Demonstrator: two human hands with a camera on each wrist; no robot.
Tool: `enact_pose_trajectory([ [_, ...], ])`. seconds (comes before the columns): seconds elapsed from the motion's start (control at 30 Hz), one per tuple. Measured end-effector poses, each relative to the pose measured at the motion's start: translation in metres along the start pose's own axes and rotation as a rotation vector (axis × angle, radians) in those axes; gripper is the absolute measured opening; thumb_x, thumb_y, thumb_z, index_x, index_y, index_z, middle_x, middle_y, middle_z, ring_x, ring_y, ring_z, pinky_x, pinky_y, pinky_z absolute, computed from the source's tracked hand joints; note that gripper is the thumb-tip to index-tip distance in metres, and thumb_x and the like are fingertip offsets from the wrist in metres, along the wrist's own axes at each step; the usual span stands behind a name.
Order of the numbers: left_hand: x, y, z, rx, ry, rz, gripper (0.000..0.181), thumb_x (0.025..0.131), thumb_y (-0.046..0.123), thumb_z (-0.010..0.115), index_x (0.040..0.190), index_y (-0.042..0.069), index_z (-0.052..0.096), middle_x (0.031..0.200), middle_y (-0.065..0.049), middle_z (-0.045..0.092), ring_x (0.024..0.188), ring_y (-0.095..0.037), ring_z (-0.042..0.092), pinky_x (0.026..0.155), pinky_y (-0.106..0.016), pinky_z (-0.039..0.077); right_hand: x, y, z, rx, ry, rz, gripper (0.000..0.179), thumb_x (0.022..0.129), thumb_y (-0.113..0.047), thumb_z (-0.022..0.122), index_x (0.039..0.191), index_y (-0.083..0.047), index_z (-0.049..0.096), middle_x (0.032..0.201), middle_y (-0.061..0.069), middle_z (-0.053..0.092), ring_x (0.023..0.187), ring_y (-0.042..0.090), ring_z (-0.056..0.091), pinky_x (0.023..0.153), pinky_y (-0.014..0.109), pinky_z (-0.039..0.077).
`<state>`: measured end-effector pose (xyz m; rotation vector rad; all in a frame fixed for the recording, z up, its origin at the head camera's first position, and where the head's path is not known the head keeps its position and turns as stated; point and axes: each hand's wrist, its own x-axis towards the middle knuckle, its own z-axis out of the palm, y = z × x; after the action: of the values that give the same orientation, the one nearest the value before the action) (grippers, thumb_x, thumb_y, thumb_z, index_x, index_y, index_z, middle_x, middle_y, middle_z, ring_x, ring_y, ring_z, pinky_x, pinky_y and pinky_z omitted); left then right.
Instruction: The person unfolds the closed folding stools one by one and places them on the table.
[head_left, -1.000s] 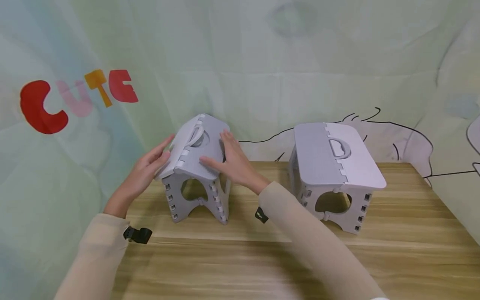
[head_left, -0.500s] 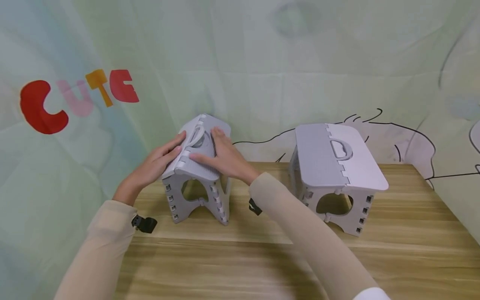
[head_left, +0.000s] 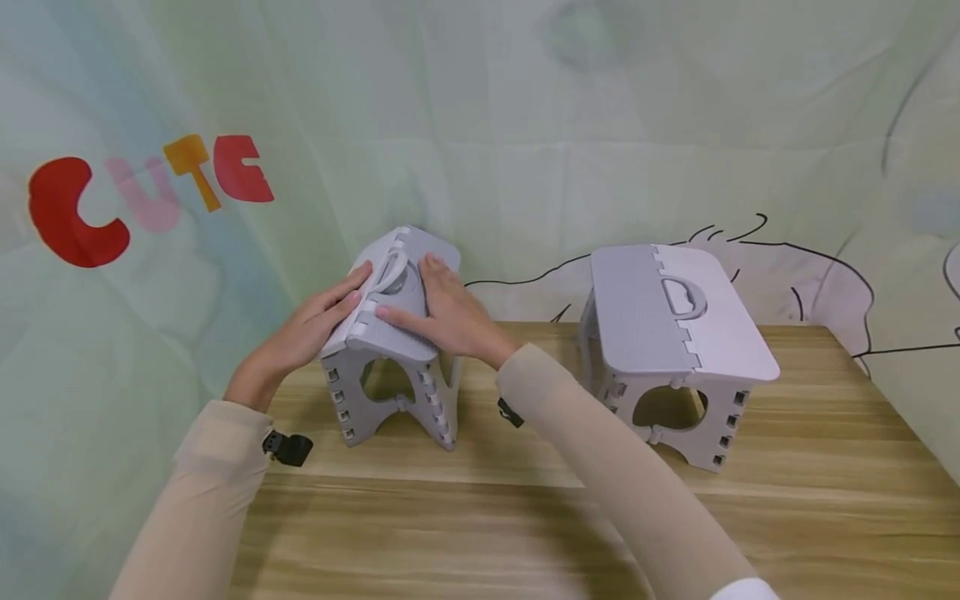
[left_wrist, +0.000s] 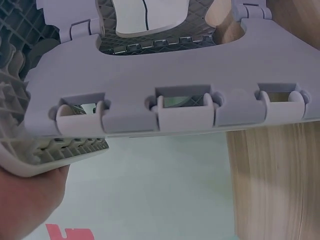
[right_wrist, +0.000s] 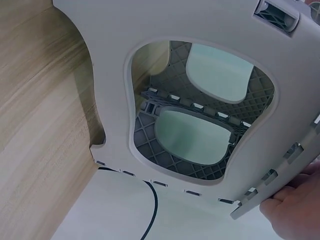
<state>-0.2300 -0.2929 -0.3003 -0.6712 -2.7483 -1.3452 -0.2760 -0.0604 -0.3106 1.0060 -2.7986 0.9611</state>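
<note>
A grey-and-white folding step stool (head_left: 390,337) stands on the left of the table, half folded, its two top panels rising to a ridge. My left hand (head_left: 307,329) rests on the pale left panel, fingers extended. On the grey right panel lies my right hand (head_left: 457,317), its thumb reaching toward the ridge. Between the hands, the loop handle (head_left: 392,273) sticks up at the ridge. The left wrist view shows the hinged legs (left_wrist: 182,105) from close by, with the left hand (left_wrist: 32,202) at the panel's edge. In the right wrist view, the side panel (right_wrist: 112,90) has a large opening.
A second, similar folding stool (head_left: 637,317) stands on the right with its top flat. Both are on a wood-grain table (head_left: 450,525). A pale printed curtain (head_left: 510,192) with colourful letters hangs close behind and to the left.
Both hands have slid inward over the top panels toward the ridge, then stayed nearly still. The half-folded stool keeps about the same shape and place.
</note>
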Motion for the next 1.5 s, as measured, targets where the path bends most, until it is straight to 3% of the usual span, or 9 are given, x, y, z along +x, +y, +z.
enact_pose_trajectory([
  [0.33, 0.0, -0.0001, 0.0004, 0.005, -0.004, -0.007, 0.052, 0.11, 0.027, 0.035, 0.16, 0.018, 0.02, 0.166, -0.004, 0.01, 0.151, -0.028, 0.006, 0.117, -0.062, 0.011, 0.0008, 0.0015, 0.0018, -0.097, -0.004, -0.015, 0.103, 0.094, -0.072, 0.042, 0.158, 0.002, 0.008, 0.166, 0.015, 0.004, 0.152, 0.02, 0.0, 0.12, 0.026, 0.001],
  [0.87, -0.0005, 0.0004, 0.0021, 0.05, 0.001, -0.03, 0.053, 0.11, 0.03, 0.036, 0.16, 0.02, 0.021, 0.166, -0.003, 0.011, 0.151, -0.029, 0.006, 0.115, -0.066, 0.013, 0.0001, 0.0005, 0.0017, -0.15, -0.011, 0.005, 0.103, 0.094, -0.074, 0.04, 0.158, 0.0, 0.008, 0.166, 0.013, 0.004, 0.152, 0.019, 0.001, 0.12, 0.026, 0.001],
  [1.5, 0.0016, -0.0024, 0.0029, 0.07, 0.019, 0.001, 0.053, 0.109, 0.029, 0.038, 0.159, 0.015, 0.024, 0.165, -0.004, 0.015, 0.151, -0.029, 0.006, 0.116, -0.065, 0.009, 0.0007, 0.0008, -0.0004, -0.198, -0.024, 0.017, 0.105, 0.092, -0.077, 0.038, 0.158, 0.0, 0.009, 0.166, 0.013, 0.006, 0.152, 0.019, 0.001, 0.12, 0.027, 0.003],
])
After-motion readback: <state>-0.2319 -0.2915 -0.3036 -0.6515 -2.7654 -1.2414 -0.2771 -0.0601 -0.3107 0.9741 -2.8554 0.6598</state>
